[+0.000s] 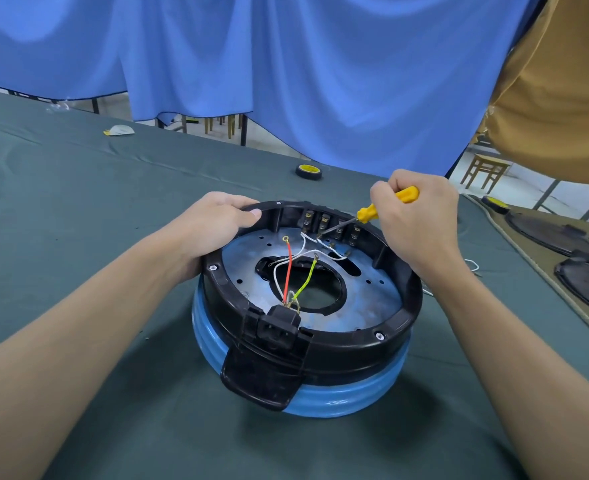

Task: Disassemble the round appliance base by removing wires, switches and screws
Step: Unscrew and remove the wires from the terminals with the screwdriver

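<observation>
The round appliance base (372,386) lies upside down on the table, blue below with a black rim and a metal plate inside. Red (288,268), yellow-green (306,278) and white (303,252) wires run from the black power socket (279,329) at the near rim across the plate. Several switches (324,221) line the far inner wall. My left hand (213,223) grips the far-left rim. A yellow-handled screwdriver (367,213) is held in my right hand (417,216), its tip at the switch terminals where the white wires end.
A roll of black tape (308,171) lies beyond the base. Dark round plates (559,233) rest on a mat at the right. A white scrap (119,130) lies far left. A loose white wire (473,265) lies by my right wrist. Blue curtain hangs behind.
</observation>
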A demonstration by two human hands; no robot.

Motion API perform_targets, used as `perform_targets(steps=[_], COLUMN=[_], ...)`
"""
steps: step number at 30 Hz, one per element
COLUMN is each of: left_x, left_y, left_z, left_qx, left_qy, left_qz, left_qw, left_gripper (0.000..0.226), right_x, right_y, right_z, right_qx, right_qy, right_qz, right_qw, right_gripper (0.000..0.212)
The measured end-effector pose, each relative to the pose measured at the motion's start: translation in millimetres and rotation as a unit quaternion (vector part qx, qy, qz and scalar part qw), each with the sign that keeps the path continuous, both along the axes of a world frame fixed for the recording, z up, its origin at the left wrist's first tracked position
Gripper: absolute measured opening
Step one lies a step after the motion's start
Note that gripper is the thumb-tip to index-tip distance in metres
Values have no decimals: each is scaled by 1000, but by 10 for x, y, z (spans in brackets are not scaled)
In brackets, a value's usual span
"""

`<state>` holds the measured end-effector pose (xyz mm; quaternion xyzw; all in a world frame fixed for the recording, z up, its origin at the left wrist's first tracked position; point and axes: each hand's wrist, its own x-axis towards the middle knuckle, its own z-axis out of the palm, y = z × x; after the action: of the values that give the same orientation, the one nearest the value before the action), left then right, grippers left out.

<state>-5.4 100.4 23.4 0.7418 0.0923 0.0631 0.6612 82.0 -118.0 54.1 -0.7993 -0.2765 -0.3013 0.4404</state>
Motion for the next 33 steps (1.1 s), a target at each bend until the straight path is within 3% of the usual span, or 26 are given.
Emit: perform_targets(steps=[10,15,24,30,33], left_x=[-23,-17,-3,-4,-1], left_y=[-21,-16,-7,-3,1], left_z=[9,15,-2,5,-3], left_qx=[12,13,8,8,10], left_qy=[-4,-8,-7,-6,-7], left_qz=[-2,-3,-5,-11,-11], left_qw=[1000,1000,1000,1000,1000], left_gripper=[28,28,28,28,28], right_x=[13,-20,-45,-23,-14], right_y=[-9,19,29,35,49], right_z=[0,-15,58,66,26], right_qx=[33,1,-52,26,6], right_qy=[6,-29,11,28,25], right_qz=[1,9,18,-15,1], right_qw=[999,1000,998,999,1000], right_gripper=[34,36,31,36,38])
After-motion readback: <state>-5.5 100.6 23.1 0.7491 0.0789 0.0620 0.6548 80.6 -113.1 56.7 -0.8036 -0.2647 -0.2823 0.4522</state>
